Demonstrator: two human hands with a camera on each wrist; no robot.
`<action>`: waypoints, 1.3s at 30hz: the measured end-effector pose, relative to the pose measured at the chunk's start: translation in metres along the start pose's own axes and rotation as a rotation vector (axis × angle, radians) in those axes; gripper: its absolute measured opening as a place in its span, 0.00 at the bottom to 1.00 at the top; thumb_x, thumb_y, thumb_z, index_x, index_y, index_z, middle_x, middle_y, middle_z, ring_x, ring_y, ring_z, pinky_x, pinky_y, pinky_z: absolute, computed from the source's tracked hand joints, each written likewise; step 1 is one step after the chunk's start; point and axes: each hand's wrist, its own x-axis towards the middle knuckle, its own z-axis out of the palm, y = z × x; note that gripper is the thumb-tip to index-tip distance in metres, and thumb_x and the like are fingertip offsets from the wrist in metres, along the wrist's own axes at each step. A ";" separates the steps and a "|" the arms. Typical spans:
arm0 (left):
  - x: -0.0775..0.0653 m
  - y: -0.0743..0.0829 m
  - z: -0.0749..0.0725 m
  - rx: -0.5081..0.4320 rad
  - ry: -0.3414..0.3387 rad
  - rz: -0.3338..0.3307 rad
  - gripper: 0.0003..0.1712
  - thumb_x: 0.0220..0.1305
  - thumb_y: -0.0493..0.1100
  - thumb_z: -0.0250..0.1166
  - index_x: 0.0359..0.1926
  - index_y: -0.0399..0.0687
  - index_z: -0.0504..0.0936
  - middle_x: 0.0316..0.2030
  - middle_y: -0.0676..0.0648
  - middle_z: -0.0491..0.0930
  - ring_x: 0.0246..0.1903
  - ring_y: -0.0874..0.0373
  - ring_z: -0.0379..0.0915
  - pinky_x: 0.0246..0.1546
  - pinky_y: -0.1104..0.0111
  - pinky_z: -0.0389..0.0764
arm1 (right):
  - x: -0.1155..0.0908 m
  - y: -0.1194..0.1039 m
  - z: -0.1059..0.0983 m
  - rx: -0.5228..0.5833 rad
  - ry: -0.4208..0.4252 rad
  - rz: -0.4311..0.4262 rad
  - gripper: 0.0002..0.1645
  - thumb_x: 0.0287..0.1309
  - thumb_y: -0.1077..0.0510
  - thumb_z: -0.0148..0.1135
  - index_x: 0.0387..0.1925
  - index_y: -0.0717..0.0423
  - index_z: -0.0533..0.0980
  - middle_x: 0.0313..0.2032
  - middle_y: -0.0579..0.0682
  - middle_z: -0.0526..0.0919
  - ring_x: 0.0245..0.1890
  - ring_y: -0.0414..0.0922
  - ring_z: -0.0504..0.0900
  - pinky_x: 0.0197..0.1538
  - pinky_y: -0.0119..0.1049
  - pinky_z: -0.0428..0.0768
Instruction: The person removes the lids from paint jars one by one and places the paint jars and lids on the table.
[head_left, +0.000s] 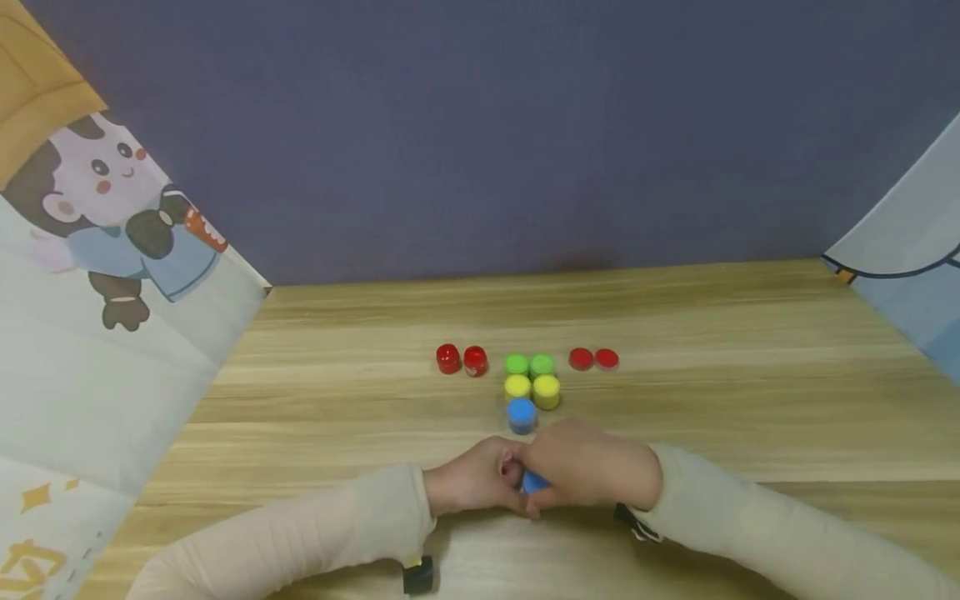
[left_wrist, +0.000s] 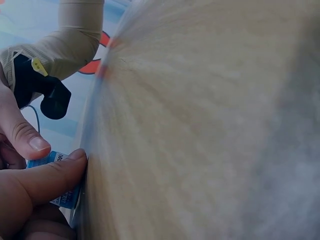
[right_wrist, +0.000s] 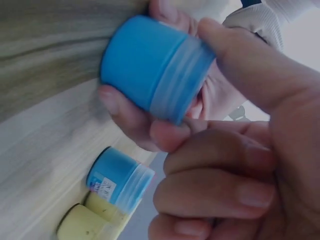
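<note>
Both hands meet over the front of the wooden table around a small blue jar (right_wrist: 140, 65) with a clear-edged lid (right_wrist: 182, 80). In the right wrist view, the left hand's fingers grip the jar's blue body. My right hand (head_left: 588, 467) pinches the lid end between thumb and index finger, its other fingers curled beneath. From the head view, the left hand (head_left: 472, 479) and the right hand hide most of the jar. Just beyond them stands a second blue jar (head_left: 521, 416), lid on, upright.
Behind that blue jar are two yellow jars (head_left: 547, 392), then two green jars (head_left: 542, 365). To their left sit two red jars (head_left: 475, 362), and to the right lie two flat red discs (head_left: 581, 359) like lids. A dark panel (head_left: 525, 142) rises along the table's back edge.
</note>
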 end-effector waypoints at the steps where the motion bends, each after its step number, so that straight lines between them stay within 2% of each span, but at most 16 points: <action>1: 0.000 0.000 0.000 0.003 -0.002 0.002 0.18 0.44 0.26 0.71 0.39 0.40 0.81 0.13 0.55 0.62 0.15 0.66 0.55 0.16 0.76 0.56 | 0.000 -0.001 0.000 -0.016 0.002 0.007 0.22 0.48 0.41 0.69 0.36 0.52 0.76 0.13 0.39 0.63 0.15 0.35 0.60 0.18 0.30 0.62; 7: -0.001 0.001 0.000 -0.014 -0.025 -0.006 0.18 0.46 0.26 0.70 0.40 0.39 0.81 0.13 0.55 0.62 0.15 0.66 0.55 0.17 0.77 0.56 | -0.003 -0.006 0.001 -0.113 0.013 -0.014 0.20 0.48 0.44 0.68 0.36 0.52 0.74 0.13 0.39 0.61 0.14 0.36 0.59 0.19 0.30 0.62; 14: 0.000 0.001 0.001 -0.060 -0.033 -0.029 0.15 0.45 0.25 0.70 0.37 0.36 0.81 0.12 0.55 0.62 0.14 0.66 0.55 0.16 0.77 0.57 | -0.003 -0.009 0.001 -0.089 -0.032 0.012 0.17 0.49 0.49 0.69 0.36 0.51 0.73 0.13 0.40 0.64 0.15 0.36 0.62 0.21 0.29 0.65; 16: 0.000 0.001 0.001 -0.069 -0.031 -0.032 0.15 0.46 0.25 0.70 0.37 0.36 0.81 0.12 0.55 0.63 0.15 0.66 0.55 0.17 0.77 0.58 | -0.003 -0.010 0.003 -0.144 -0.013 -0.009 0.14 0.50 0.53 0.67 0.35 0.51 0.73 0.12 0.40 0.63 0.14 0.36 0.60 0.20 0.28 0.64; 18: 0.000 0.002 0.001 -0.085 -0.034 -0.031 0.15 0.46 0.24 0.69 0.37 0.37 0.82 0.15 0.54 0.71 0.17 0.67 0.62 0.21 0.77 0.64 | -0.005 -0.011 0.004 -0.219 0.023 -0.035 0.11 0.50 0.56 0.66 0.35 0.52 0.73 0.11 0.40 0.62 0.13 0.36 0.59 0.20 0.28 0.63; 22: 0.001 0.003 0.002 -0.104 -0.052 -0.028 0.16 0.46 0.25 0.69 0.39 0.39 0.82 0.28 0.47 0.84 0.28 0.67 0.75 0.35 0.76 0.75 | -0.007 -0.013 0.007 -0.373 0.088 -0.083 0.11 0.49 0.56 0.67 0.35 0.51 0.75 0.10 0.39 0.62 0.14 0.36 0.58 0.23 0.28 0.62; 24: 0.001 0.004 0.001 -0.102 -0.055 -0.022 0.16 0.46 0.25 0.70 0.39 0.39 0.82 0.34 0.44 0.84 0.32 0.65 0.77 0.40 0.74 0.76 | -0.008 -0.014 0.007 -0.426 0.108 -0.104 0.14 0.48 0.53 0.69 0.36 0.50 0.75 0.12 0.38 0.63 0.15 0.35 0.59 0.24 0.27 0.61; 29: 0.001 0.005 0.001 -0.065 -0.039 -0.017 0.18 0.45 0.25 0.70 0.39 0.41 0.82 0.35 0.43 0.84 0.32 0.65 0.78 0.40 0.75 0.76 | -0.010 -0.014 0.007 -0.502 0.146 -0.160 0.13 0.48 0.52 0.70 0.36 0.45 0.76 0.16 0.37 0.64 0.16 0.34 0.57 0.24 0.26 0.58; 32: 0.001 0.004 0.001 -0.056 -0.030 -0.019 0.20 0.44 0.24 0.71 0.40 0.41 0.82 0.35 0.45 0.85 0.31 0.65 0.77 0.38 0.75 0.76 | -0.011 -0.013 0.007 -0.524 0.162 -0.196 0.14 0.50 0.57 0.68 0.40 0.42 0.77 0.15 0.37 0.63 0.16 0.34 0.56 0.25 0.26 0.58; 35: 0.002 0.003 0.001 -0.044 -0.032 -0.016 0.19 0.44 0.25 0.71 0.40 0.42 0.82 0.31 0.49 0.84 0.29 0.67 0.75 0.36 0.77 0.74 | -0.013 -0.010 0.007 -0.506 0.162 -0.192 0.17 0.49 0.58 0.68 0.42 0.41 0.77 0.14 0.37 0.65 0.16 0.34 0.57 0.26 0.26 0.58; 37: 0.002 0.003 0.000 -0.021 -0.025 -0.015 0.18 0.44 0.26 0.72 0.38 0.42 0.82 0.23 0.52 0.80 0.24 0.68 0.70 0.29 0.77 0.71 | -0.014 -0.008 0.007 -0.457 0.161 -0.164 0.16 0.49 0.58 0.68 0.41 0.43 0.76 0.14 0.37 0.65 0.16 0.34 0.58 0.26 0.27 0.59; 39: 0.002 0.003 0.000 -0.010 -0.022 -0.026 0.18 0.44 0.27 0.72 0.38 0.43 0.82 0.17 0.54 0.73 0.18 0.67 0.64 0.21 0.77 0.65 | -0.016 -0.007 0.008 -0.353 0.149 -0.116 0.15 0.50 0.54 0.68 0.41 0.47 0.76 0.14 0.37 0.66 0.16 0.33 0.59 0.27 0.28 0.61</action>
